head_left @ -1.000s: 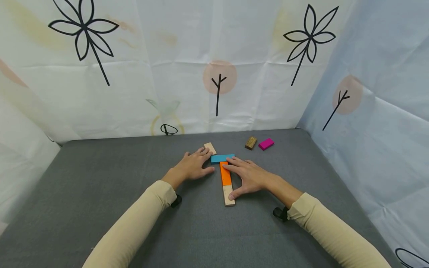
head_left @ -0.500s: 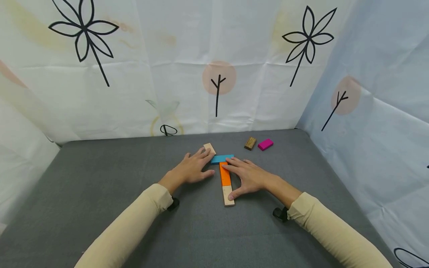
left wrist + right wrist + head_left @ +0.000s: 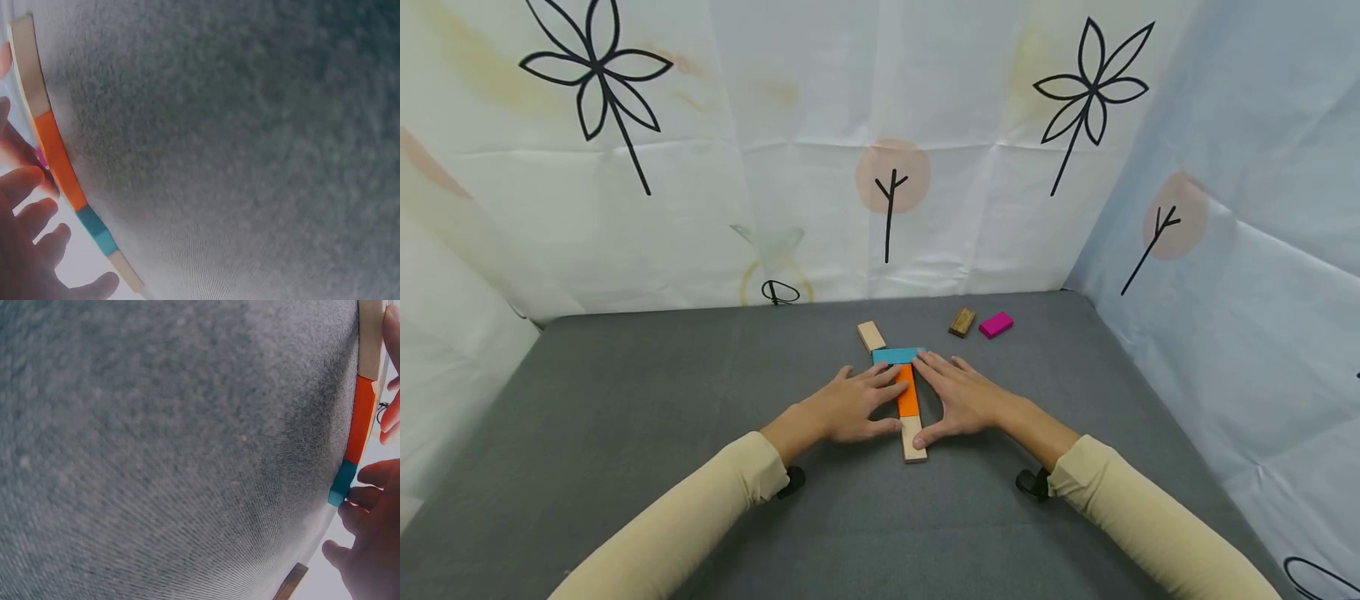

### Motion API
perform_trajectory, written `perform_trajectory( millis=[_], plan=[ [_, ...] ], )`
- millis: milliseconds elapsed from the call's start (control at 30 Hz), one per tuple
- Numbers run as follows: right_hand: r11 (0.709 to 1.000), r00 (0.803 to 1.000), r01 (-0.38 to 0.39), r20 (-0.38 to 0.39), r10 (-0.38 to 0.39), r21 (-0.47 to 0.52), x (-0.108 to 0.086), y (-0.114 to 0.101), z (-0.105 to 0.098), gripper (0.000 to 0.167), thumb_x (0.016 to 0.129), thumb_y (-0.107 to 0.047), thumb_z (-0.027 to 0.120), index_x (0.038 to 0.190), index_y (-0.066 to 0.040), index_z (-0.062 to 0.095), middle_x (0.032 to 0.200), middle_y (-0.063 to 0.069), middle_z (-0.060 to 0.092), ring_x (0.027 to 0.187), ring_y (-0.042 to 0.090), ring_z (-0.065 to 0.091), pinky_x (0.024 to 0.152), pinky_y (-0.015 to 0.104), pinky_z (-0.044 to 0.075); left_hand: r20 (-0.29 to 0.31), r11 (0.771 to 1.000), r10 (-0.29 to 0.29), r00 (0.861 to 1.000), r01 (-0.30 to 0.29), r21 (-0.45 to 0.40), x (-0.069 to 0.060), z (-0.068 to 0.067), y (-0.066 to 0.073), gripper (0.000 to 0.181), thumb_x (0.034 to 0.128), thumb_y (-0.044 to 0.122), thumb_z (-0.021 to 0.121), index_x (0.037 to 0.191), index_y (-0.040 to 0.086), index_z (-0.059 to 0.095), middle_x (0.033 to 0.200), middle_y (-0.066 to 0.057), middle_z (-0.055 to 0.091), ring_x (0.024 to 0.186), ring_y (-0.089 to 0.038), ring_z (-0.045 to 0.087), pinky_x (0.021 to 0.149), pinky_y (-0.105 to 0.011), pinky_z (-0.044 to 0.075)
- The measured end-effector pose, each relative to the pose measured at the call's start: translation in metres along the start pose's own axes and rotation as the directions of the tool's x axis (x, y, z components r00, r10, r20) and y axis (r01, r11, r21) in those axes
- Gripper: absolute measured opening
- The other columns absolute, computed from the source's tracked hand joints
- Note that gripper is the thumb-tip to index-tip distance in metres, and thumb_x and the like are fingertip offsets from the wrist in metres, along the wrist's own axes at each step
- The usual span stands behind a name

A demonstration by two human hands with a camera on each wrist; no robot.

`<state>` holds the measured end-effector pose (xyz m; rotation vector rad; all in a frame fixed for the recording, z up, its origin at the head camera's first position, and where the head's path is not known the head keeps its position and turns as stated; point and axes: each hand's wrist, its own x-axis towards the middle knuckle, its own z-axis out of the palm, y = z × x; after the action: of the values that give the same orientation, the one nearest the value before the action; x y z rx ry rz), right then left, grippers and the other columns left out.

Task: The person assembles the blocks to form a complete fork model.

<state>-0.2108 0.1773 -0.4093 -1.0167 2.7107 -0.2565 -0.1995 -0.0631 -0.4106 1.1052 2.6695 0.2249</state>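
Because the blocks lie loose on the grey cloth-covered table (image 3: 587, 400), light even pressure should serve better here than a squeeze; take the orange block as the dial's centre. At about nine o'clock, the left hand (image 3: 853, 407) spreads its fingers, gripping nothing, with fingertips over the orange block's near-left edge; how hard they press, I cannot tell. Toward eleven, a pale wooden rectangular block (image 3: 871, 335) slants away, its lower end at the corner of the flat blue rectangular block (image 3: 891, 356), which lies crosswise at twelve. At the centre, the bright orange rectangular block (image 3: 909, 403) butts against the blue one, and a second pale wooden block (image 3: 913, 452) carries the line down to six. At three o'clock, the right hand (image 3: 966, 400) is likewise spread and relaxed, fingertips by the blue block's three-o'clock end, thumb over the lower pale block. Aligning the row seems the step in hand: best steady one side while nudging from the other, keeping both hands low. Around one o'clock, the dark brown wooden block (image 3: 962, 322) and magenta block (image 3: 996, 324) sit well apart, best left undisturbed.
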Motion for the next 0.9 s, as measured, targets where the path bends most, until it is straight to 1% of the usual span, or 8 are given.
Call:
perform_trajectory(
  millis=[200,533,633,767,900],
  plan=[
    [1.000,1.000,-0.007,0.026,0.007,-0.016,0.001,0.001,0.001,0.118,0.075,-0.078,0.066,0.157,-0.002,0.028,0.165,0.016,0.016,0.152,0.030,0.016,0.118,0.060,0.012,0.024,1.000,-0.006,1.000,0.006,0.013,0.003,0.003,0.001,0.065,0.1007,0.060,0.042,0.155,0.025,0.038,0.164,-0.001,0.022,0.152,-0.026,0.015,0.112,-0.067,0.018],
    [1.000,1.000,-0.011,0.029,0.011,-0.006,0.001,0.001,-0.001,0.117,0.074,-0.078,0.066,0.157,-0.004,0.029,0.165,0.015,0.015,0.151,0.030,0.016,0.117,0.062,0.011,0.017,0.999,-0.013,1.000,0.013,0.034,0.005,0.004,0.000,0.060,0.1007,0.060,0.042,0.153,0.031,0.042,0.162,0.002,0.028,0.151,-0.025,0.018,0.111,-0.069,0.017],
    [1.000,1.000,-0.006,0.014,0.006,0.002,0.001,0.004,-0.004,0.119,0.074,-0.078,0.067,0.157,-0.003,0.027,0.165,0.016,0.016,0.151,0.031,0.017,0.116,0.063,0.013,0.011,0.999,-0.009,1.000,0.008,0.041,0.006,0.003,0.001,0.059,0.1008,0.059,0.043,0.152,0.031,0.044,0.161,0.001,0.030,0.151,-0.025,0.019,0.110,-0.070,0.019],
    [1.000,0.999,-0.004,-0.041,0.004,0.010,0.002,0.013,-0.009,0.117,0.076,-0.073,0.069,0.157,0.000,0.025,0.164,0.018,0.019,0.150,0.034,0.021,0.115,0.063,0.017,0.009,0.999,-0.013,1.000,0.012,0.042,0.006,0.003,0.001,0.057,0.1008,0.058,0.044,0.151,0.031,0.045,0.161,0.001,0.031,0.151,-0.026,0.019,0.110,-0.071,0.019],
    [0.999,0.994,-0.047,-0.099,0.049,0.022,0.004,0.030,-0.013,0.108,0.082,-0.065,0.070,0.156,0.001,0.026,0.162,0.020,0.021,0.149,0.036,0.023,0.116,0.062,0.016,-0.002,0.999,-0.014,1.000,0.014,0.035,0.007,0.003,0.000,0.056,0.1008,0.058,0.045,0.150,0.032,0.046,0.161,0.001,0.031,0.151,-0.027,0.019,0.109,-0.071,0.018]
  ],
)
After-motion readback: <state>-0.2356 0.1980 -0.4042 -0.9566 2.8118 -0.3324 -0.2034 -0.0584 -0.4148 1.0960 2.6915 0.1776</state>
